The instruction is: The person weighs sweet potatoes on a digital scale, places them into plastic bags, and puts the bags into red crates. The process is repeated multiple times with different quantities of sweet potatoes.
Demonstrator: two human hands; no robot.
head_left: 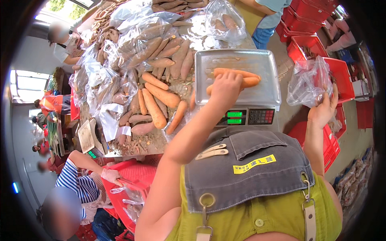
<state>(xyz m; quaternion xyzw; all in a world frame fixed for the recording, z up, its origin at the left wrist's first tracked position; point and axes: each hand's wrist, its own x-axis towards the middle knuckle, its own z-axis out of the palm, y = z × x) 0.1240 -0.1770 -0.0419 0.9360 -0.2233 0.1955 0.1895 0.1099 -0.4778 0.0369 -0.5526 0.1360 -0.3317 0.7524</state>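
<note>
On the metal pan of a weighing scale [265, 64] lie two orange carrots, side by side. My left hand [226, 87] reaches over them, its fingers closed round the nearer carrot [250, 82]; the farther carrot [243, 73] sits just beyond the fingers. Part of both is hidden under that hand. Off to the right of the scale, my right hand [321, 111] grips a clear plastic bag [309, 82] at its edge, and the bag hangs crumpled above a red crate. Several more carrots [155, 108] rest on the table left of the scale.
Sweet potatoes [181, 60] and clear bags heap the table. Red crates [307, 46] stand on the right. A co-worker in a striped sleeve [82, 186] handles a red basket [136, 172] at lower left. Other people stand beyond the table. A second scale [89, 136] sits at the table's left corner.
</note>
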